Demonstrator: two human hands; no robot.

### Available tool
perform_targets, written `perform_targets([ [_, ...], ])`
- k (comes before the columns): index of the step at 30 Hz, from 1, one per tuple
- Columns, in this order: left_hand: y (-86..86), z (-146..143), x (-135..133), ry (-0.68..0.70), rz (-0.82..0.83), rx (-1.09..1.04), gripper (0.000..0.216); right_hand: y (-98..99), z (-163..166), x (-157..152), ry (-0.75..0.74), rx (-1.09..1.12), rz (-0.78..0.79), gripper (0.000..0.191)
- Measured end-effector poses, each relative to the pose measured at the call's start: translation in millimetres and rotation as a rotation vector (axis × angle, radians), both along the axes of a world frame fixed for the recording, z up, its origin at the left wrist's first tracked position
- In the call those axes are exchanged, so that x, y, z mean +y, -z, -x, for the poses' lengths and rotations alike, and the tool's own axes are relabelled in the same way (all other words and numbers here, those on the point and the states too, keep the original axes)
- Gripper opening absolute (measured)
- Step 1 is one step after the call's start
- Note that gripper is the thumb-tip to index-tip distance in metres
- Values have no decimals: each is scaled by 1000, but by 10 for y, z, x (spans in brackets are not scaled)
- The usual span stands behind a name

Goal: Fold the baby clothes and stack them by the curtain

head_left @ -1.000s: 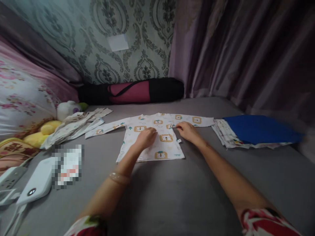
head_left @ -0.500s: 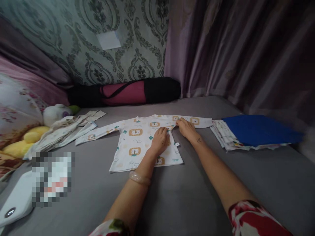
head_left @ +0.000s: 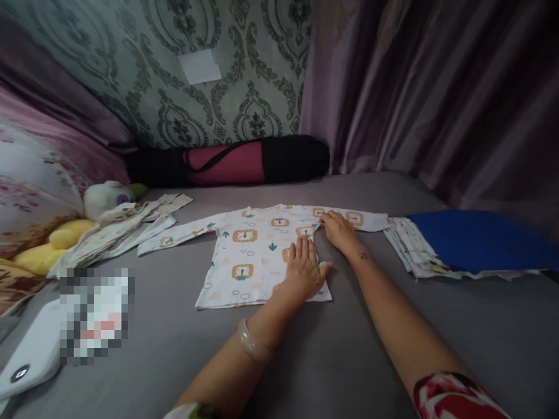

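A white long-sleeved child's shirt [head_left: 257, 256] with lion prints lies spread face up on the grey sheet, its sleeves stretched out to both sides. My left hand [head_left: 305, 270] rests flat on the lower right part of the shirt's body, fingers straight and thumb out to the side. At the right underarm, my right hand [head_left: 338, 233] has its fingers bent and closed on the edge of the shirt where sleeve and body meet. The right cuff reaches the pile of folded clothes [head_left: 410, 247], on which a flat blue sheet [head_left: 484, 238] lies.
Loose light-coloured clothes [head_left: 117, 233] lie at the left beside a yellow plush toy [head_left: 65, 238] and a white one [head_left: 107, 198]. Nearer is a white device [head_left: 35, 349] with a round button, beside a blurred patch. A black-and-pink long bag [head_left: 231, 163] lies along the wall.
My left hand has slid right and toward me across the shirt, its fingers now flat and the thumb apart. My right hand stays at the underarm. The view has shifted slightly.
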State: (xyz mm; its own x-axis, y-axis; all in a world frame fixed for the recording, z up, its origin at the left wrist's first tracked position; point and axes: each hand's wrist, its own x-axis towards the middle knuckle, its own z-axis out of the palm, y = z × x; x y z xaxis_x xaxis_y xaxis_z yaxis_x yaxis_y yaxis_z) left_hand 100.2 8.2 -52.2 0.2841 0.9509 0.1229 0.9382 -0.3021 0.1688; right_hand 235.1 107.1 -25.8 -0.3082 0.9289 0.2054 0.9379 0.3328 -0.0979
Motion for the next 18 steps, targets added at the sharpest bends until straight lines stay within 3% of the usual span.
perform_targets([
  [6,-11,-158,-211,-65,7,-83,87,4,21,3,22,-16,3,32],
  [10,-54,-158,-427,-11,33,-67,93,34,19,17,10,-1,4,32],
  [14,-151,-102,-782,127,109,-79,94,56,3,23,15,9,-12,32],
  [18,-336,88,-1057,421,167,-161,85,-24,27,-51,39,-9,-4,35],
])
